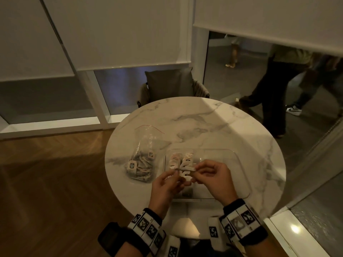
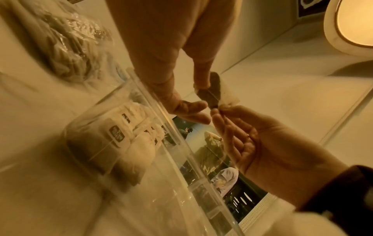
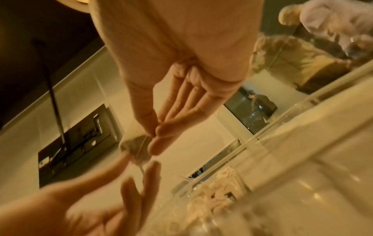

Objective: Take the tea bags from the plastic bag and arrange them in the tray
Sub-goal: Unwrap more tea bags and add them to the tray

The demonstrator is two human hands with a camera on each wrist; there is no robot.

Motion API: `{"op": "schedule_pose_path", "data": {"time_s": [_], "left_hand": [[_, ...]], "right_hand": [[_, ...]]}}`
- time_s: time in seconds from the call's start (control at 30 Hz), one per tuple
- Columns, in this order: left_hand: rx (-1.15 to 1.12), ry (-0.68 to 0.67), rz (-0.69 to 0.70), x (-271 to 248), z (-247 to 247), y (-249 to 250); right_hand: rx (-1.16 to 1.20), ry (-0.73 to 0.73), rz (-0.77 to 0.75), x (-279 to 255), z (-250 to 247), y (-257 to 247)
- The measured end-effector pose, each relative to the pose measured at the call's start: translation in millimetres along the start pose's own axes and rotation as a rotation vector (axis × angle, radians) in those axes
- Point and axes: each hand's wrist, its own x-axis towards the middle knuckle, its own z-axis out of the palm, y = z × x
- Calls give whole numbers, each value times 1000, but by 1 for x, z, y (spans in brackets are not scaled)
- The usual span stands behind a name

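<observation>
Paper tea bag (image 1: 186,169) lay flat, long side running left to right, above clear tray (image 1: 234,158). Left hand (image 1: 165,184) and right hand (image 1: 215,179) each pinched one end. Plastic bag (image 1: 142,160) sat left of tray.

- You won't find any readable text here: the tags on the tea bags (image 2: 116,135) carry a dark printed mark, too blurred to read.
- Your wrist bands (image 1: 146,226) show only black-and-white square marker patterns, with no legible words.
</observation>
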Motion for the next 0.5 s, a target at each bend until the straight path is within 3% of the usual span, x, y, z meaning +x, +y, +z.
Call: {"op": "schedule_pose_path", "data": {"time_s": [0.07,0.23,0.4,0.5], "left_hand": [[-37,4,-20,1,1,0],[27,-26,-16,6,2,-1],[123,-157,31,6,7,-4],[230,-195,72,6,8,-8]], "right_hand": [[-71,11,-56,-6,1,6],[-368,-132,-60,-13,-1,14],[-343,36,-127,-8,-9,7],[-314,27,-116,-7,-10,9]]}}
